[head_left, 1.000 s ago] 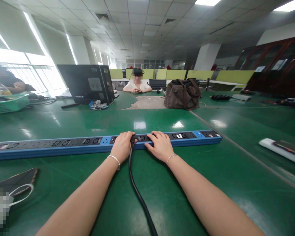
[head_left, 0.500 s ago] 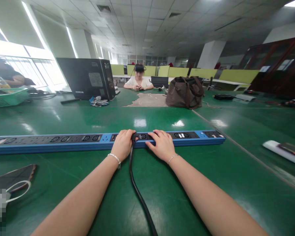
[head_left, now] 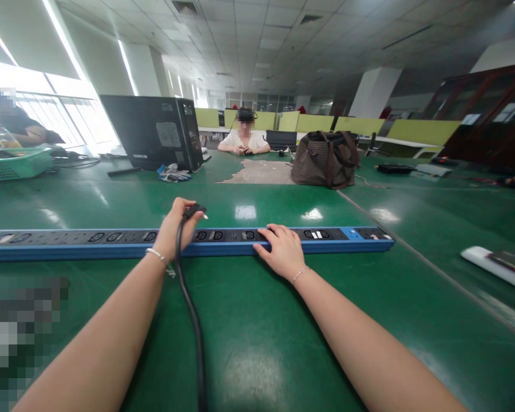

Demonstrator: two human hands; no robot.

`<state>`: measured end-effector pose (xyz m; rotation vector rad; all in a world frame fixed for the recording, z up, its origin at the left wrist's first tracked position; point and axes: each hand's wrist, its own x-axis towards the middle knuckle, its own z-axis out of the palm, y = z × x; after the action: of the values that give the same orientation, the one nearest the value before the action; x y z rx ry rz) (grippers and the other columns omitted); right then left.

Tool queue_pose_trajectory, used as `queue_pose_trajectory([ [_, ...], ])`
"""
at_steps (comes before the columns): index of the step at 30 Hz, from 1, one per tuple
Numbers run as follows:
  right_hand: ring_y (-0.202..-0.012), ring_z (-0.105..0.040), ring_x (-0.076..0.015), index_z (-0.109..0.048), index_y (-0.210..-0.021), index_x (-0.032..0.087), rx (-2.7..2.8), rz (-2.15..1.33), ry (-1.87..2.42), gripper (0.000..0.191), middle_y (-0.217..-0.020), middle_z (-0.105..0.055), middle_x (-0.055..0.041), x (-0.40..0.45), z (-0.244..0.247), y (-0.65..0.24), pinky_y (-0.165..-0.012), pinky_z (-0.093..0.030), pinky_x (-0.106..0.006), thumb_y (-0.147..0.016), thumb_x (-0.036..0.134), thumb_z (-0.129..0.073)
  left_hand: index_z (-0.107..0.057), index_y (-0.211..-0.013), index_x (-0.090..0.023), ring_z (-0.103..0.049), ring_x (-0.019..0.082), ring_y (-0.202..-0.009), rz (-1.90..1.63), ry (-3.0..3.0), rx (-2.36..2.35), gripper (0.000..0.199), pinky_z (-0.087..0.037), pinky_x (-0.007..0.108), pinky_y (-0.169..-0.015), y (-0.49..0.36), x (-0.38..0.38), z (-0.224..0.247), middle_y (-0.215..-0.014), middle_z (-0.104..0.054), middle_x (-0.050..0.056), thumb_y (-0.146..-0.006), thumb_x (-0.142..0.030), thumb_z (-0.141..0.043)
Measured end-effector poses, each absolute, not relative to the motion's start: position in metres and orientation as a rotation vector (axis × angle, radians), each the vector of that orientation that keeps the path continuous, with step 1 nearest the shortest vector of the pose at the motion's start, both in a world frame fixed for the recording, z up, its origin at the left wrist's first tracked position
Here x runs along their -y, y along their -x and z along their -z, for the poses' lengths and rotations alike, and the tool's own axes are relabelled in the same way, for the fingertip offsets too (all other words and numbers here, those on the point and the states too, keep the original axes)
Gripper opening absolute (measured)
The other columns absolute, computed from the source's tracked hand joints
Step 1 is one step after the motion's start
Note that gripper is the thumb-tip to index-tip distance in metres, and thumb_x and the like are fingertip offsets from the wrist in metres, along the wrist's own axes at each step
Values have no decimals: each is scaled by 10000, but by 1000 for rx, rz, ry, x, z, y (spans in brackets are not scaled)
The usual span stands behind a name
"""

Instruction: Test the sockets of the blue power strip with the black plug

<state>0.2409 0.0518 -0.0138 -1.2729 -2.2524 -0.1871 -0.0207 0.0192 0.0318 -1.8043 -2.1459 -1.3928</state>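
A long blue power strip (head_left: 240, 250) with black sockets along its top lies across the green table. My left hand (head_left: 177, 226) is closed round a black plug (head_left: 194, 210), which is lifted clear of the strip and tilted. From the plug a thick black cable (head_left: 193, 315) hangs down and runs toward me. My right hand (head_left: 281, 246) grips the strip right of its middle, fingers over the top and thumb at the near side. Just left of my right fingers several sockets show, with nothing in them.
Farther back stand a black computer case (head_left: 154, 134), crumpled gloves (head_left: 174, 173) and a brown bag (head_left: 324, 160). A green basket (head_left: 17, 166) is at the left, a white bar-like object (head_left: 489, 263) at the right. One person (head_left: 244, 137) sits opposite, another (head_left: 17, 123) at the far left.
My left hand has pulled the plug out of the strip and moved up and to the left with it. The cable has swung left. My right hand has stayed in place.
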Motion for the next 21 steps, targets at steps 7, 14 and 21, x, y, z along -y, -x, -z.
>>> queue_pose_trajectory([
  [7,-1150,-449,-236,-593,-1165,276,2261,181,1287,417,-1242,-553,-66,-51,13,-241,-955,-311,-400,-846,512,-464,-532,-964,-209,-633,210,-772,1122,1963,2266,367,-499,333,-706,83,-3,-31,-865,-682,44,-708,-472,-517],
  [14,-1147,-449,-240,-596,-1163,277,2252,176,1276,425,-1240,-553,-65,-53,14,-242,-955,-307,-402,-843,523,-465,-536,-935,-219,-640,217,-817,1091,1995,2308,348,-499,321,-733,74,-4,-23,-877,-701,37,-683,-458,-513],
  [21,-1148,-450,-240,-600,-1156,272,2241,175,1270,416,-1235,-556,-65,-53,15,-242,-960,-303,-403,-841,513,-476,-531,-943,-224,-647,223,-840,1015,2020,2307,343,-500,327,-755,80,-4,-22,-899,-704,37,-700,-465,-510],
])
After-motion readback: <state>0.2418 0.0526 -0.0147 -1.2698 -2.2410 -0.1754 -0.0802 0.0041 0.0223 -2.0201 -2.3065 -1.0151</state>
